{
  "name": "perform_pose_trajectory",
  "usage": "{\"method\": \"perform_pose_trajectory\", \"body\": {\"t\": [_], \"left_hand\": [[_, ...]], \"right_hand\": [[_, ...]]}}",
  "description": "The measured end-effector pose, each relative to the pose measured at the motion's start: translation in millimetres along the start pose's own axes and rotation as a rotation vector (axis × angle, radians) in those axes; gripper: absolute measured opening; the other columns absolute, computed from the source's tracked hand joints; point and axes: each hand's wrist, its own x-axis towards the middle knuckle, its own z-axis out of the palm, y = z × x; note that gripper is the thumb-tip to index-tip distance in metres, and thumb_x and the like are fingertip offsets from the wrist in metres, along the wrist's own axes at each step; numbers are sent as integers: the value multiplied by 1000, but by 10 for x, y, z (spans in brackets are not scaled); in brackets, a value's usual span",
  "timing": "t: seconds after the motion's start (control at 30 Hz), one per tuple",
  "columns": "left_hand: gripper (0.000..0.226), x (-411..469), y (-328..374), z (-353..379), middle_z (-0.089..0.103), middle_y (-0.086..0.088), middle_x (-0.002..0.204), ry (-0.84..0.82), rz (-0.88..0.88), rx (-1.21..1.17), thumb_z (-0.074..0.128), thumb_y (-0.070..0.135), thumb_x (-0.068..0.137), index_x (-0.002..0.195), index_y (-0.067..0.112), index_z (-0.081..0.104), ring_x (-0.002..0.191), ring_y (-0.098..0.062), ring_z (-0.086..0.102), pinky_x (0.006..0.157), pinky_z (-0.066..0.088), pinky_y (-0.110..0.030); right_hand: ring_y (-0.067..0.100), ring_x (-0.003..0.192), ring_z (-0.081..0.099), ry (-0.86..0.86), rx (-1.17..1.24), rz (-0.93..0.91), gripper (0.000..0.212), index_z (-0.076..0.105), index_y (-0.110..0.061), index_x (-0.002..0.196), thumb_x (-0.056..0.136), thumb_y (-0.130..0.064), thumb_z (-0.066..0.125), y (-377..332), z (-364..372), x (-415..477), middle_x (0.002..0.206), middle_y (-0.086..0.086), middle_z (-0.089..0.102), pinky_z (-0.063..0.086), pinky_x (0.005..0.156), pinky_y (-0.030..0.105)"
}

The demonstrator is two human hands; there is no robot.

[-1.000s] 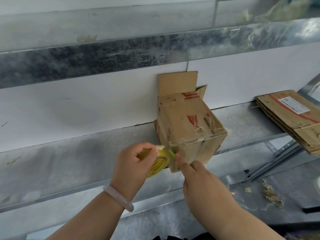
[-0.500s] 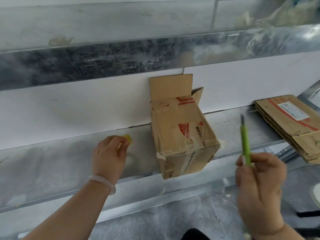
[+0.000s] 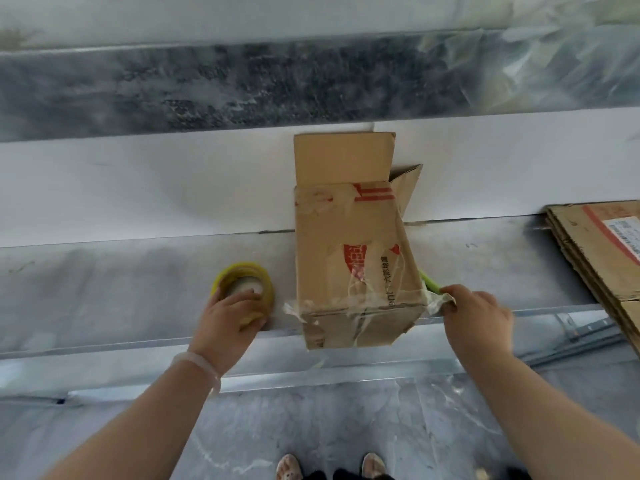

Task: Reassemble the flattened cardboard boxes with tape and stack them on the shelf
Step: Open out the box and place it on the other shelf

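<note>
Shelf [image 3: 121,289] before white wall [image 3: 138,188] bears box [image 3: 349,258]; left hand [image 3: 228,320] grips tape roll [image 3: 239,275], right hand [image 3: 478,317] grips green cutter [image 3: 429,281].

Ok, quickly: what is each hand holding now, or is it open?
Left hand: grips the yellow tape roll on the shelf.
Right hand: holds the green cutter beside the cardboard box.

The cardboard box [image 3: 323,265] is brown with red print, the tape roll [image 3: 239,271] yellow, the slim tool [image 3: 428,281] green.
</note>
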Motion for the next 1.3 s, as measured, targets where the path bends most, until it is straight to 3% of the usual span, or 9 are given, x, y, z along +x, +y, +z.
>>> {"method": "perform_pose_trajectory", "body": {"t": [0.07, 0.17, 0.27, 0.37, 0.5, 0.7, 0.97, 1.13, 1.3], "left_hand": [[24, 5, 85, -83, 66, 4, 110, 15, -122, -151, 66, 35, 77, 98, 26, 72, 114, -21, 57, 99, 41, -32], [29, -63, 488, -299, 55, 10, 125, 151, -281, -424, 62, 18, 92, 116, 33, 59, 121, -6, 50, 101, 37, -22], [34, -171, 1151, -473, 52, 19, 134, 323, -330, -805, 40, 34, 98, 131, 31, 49, 124, 8, 44, 104, 34, -14], [50, -205, 1710, -499, 41, 35, 135, 221, -309, -1128, 29, 47, 98, 146, 31, 28, 128, 15, 37, 100, 33, -7], [64, -79, 1934, -425, 50, 26, 133, 307, -333, -1203, 53, 43, 92, 146, 36, 20, 123, 8, 48, 96, 42, -13], [50, -59, 1941, -309, 57, 26, 127, 426, -309, -1131, 47, 33, 93, 140, 35, 29, 123, 0, 52, 99, 46, -22], [54, -123, 1757, -200, 24, 11, 156, 363, -161, -1022, 26, 45, 101, 150, 26, 14, 143, -6, 24, 116, 27, -33], [64, -106, 1445, -190, 37, -3, 151, 322, 41, -614, 28, 61, 96, 151, 37, 7, 137, -18, 38, 111, 36, -40], [63, 30, 1139, -425, 34, -15, 148, 249, 318, -142, 24, 57, 98, 152, 27, 9, 127, -23, 40, 111, 24, -18]], "right_hand": [[19, 138, 36, 17, -26, -62, 40, 49, -35, 138, 99, -27, 44, -8, -18, -36, 138, -5, 55, 34, 107, 41], [12, 138, 36, 90, 557, -42, 44, 40, -30, 147, 103, -24, 41, -111, -264, -313, 149, -8, 43, 32, 115, 36], [-7, 132, 40, 120, 1106, -143, 41, 46, -33, 141, 105, -17, 36, -380, -549, -779, 142, -20, 48, 32, 108, 11], [-19, 127, 39, -109, 1317, -202, 40, 37, -41, 140, 101, -31, 35, -670, -615, -1014, 141, -28, 44, 32, 97, -1], [-30, 107, 45, -216, 1419, -162, 56, 40, -43, 140, 85, -54, 43, -923, -672, -1012, 129, -35, 51, 36, 79, -6], [-17, 96, 58, -13, 1335, -168, 32, 56, -30, 124, 93, -36, 53, -1036, -624, -993, 101, -22, 69, 43, 73, 0], [-1, 129, 47, -14, 1364, -269, 43, 46, -25, 143, 104, -35, 31, -856, -329, -880, 140, -10, 54, 38, 105, 14], [-7, 139, 31, -31, 1177, -508, 47, 27, -41, 145, 99, -42, 35, -668, -236, -765, 146, -34, 37, 29, 106, 7], [-18, 115, 45, 8, 823, -628, 57, 24, -42, 146, 92, -53, 38, -453, -365, -549, 125, -19, 55, 35, 96, 3]]}}
